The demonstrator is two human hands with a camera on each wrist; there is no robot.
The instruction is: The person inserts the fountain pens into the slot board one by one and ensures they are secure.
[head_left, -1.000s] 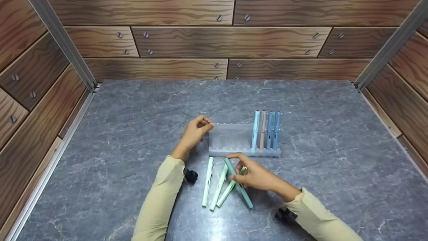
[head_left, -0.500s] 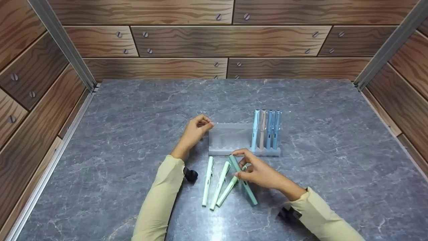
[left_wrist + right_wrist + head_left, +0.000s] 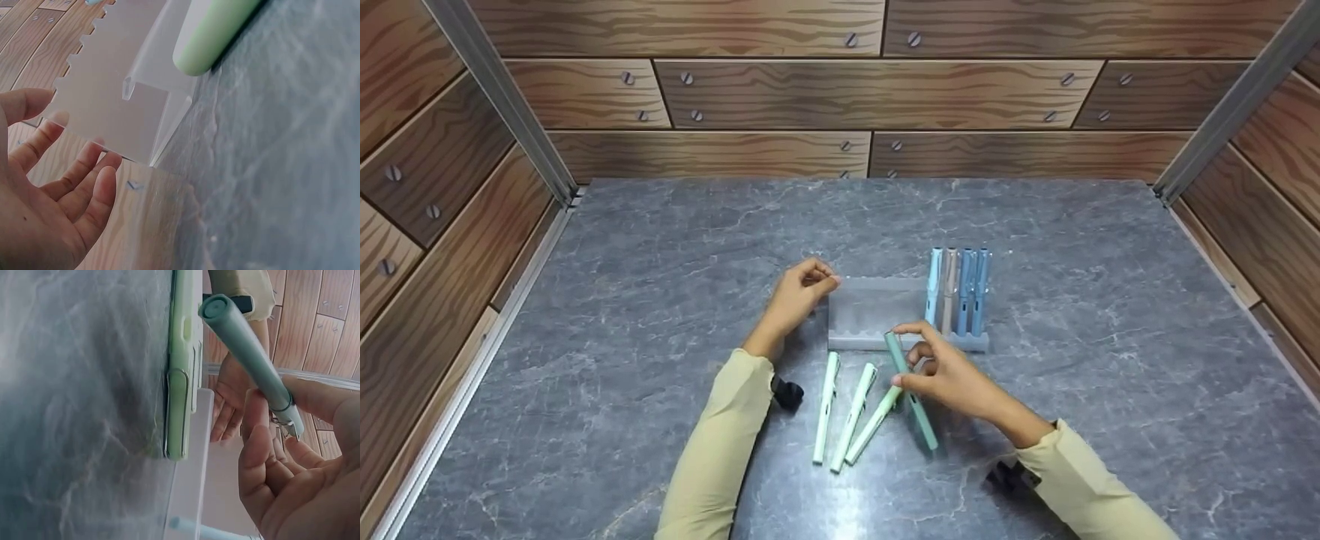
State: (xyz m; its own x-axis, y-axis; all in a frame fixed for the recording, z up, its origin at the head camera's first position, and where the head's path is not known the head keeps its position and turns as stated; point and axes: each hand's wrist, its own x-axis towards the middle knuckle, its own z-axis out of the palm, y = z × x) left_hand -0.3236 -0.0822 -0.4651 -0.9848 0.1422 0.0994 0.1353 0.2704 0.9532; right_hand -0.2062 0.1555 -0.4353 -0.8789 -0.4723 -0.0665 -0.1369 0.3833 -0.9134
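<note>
My right hand pinches a dark green pen between thumb and fingers, tilted, in front of a frosted clear pen stand. In the right wrist view the dark green pen shows its blunt end and, near the fingers, a metal clip. My left hand holds the stand's upper left corner. Thumb and fingertips lie on either side of the panel in the left wrist view. Three light green pens lie before the stand: a left one, a middle one and a right one, partly behind the right hand.
At the stand's right end, a light blue pen, a grey pen and two blue pens lean side by side in its notches. The grey marbled table runs back to wood-patterned walls with metal corner posts.
My right hand has moved the dark green pen up and to the right, away from the light green pens and toward the stand. The left hand has stayed at the corner.
</note>
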